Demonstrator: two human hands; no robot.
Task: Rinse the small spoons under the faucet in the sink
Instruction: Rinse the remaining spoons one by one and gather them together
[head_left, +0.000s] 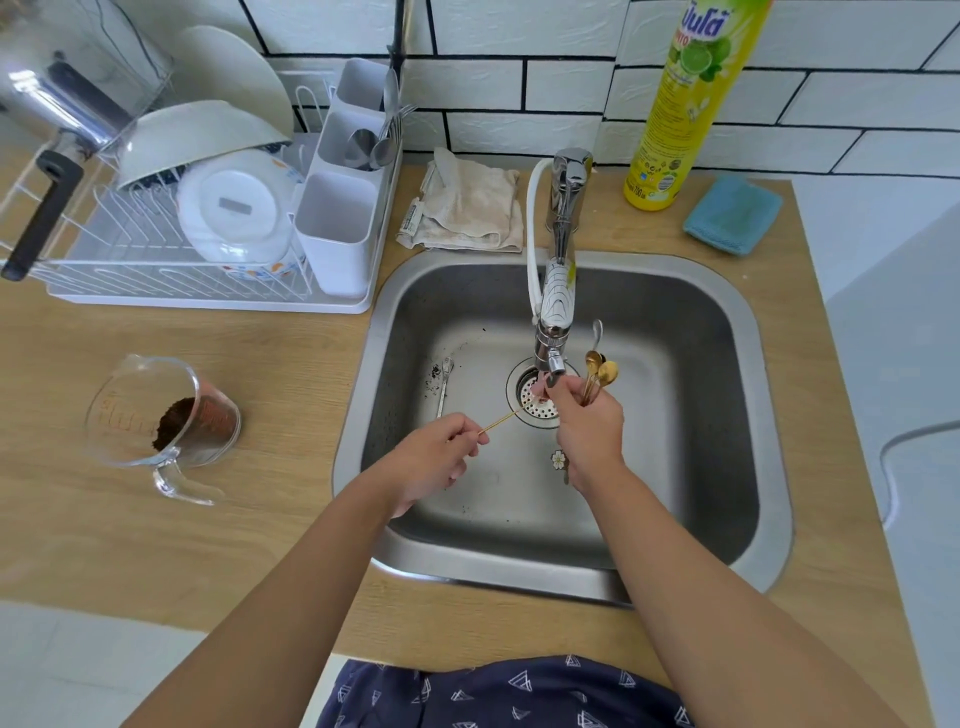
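Over the steel sink set into the wooden counter, the right hand is curled around a bunch of small spoons, their bowls pointing up just beside the faucet spout. The left hand pinches a thin gold spoon handle whose far end reaches toward the drain strainer. 1 silver spoon lies on the sink floor, left of the drain. A measuring cup with brown powder stands near the counter's left edge, in front of the dish rack.
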